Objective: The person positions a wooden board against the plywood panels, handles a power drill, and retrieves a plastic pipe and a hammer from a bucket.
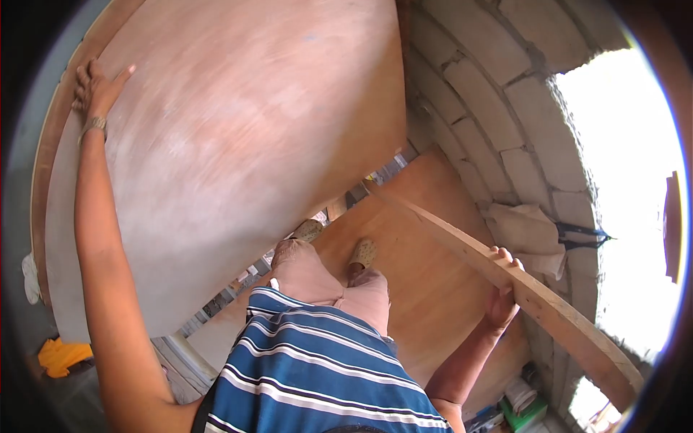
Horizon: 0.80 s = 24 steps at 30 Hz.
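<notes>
Left hand (101,90): fingers apart, resting on the big board (216,144) by its left edge, maybe to steady it.
Right hand (503,292): wrapped around the long wood (556,314), likely to hold it up.
Big board: left side.
Long wood: right side, near the wall (538,173).

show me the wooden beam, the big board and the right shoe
Wooden beam (559,320), head view: its lower-right stretch
Big board (216,151), head view: middle of its face
Right shoe (364,252), head view: its top
</notes>
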{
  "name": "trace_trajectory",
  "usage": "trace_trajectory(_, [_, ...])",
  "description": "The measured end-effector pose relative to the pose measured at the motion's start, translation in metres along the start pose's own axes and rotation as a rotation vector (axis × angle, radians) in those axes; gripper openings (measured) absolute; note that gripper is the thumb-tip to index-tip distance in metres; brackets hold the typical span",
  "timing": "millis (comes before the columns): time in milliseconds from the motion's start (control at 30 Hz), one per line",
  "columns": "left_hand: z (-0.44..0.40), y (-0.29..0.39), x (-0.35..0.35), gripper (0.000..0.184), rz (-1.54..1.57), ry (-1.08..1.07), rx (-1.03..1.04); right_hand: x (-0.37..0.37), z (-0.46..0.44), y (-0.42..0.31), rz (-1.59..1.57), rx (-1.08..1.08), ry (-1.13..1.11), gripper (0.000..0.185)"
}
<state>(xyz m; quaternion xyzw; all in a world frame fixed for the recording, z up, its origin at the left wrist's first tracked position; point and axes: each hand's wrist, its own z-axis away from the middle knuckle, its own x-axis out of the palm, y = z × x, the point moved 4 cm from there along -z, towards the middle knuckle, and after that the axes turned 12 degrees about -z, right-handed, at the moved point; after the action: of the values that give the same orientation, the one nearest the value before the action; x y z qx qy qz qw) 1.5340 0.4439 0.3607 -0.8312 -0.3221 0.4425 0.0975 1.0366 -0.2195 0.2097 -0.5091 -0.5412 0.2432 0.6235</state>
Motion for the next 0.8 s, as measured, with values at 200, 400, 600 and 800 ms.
trace_trajectory(200, [-0.004,0.002,-0.003,0.100,-0.091,0.051,0.010,0.020,0.005,-0.003,0.042,-0.107,0.229,0.061])
trace_trajectory(400, [-0.027,-0.010,0.009,0.087,0.139,0.355,-0.061,0.105,-0.068,0.000,0.243,-0.222,0.174,0.046])
trace_trajectory(600, [-0.032,-0.016,0.027,0.079,0.039,0.511,-0.092,0.201,-0.152,0.010,0.444,-0.014,0.110,0.032])
trace_trajectory(800, [-0.019,-0.017,0.006,0.076,0.074,0.522,-0.074,0.290,-0.194,0.027,0.427,0.037,-0.219,0.046])
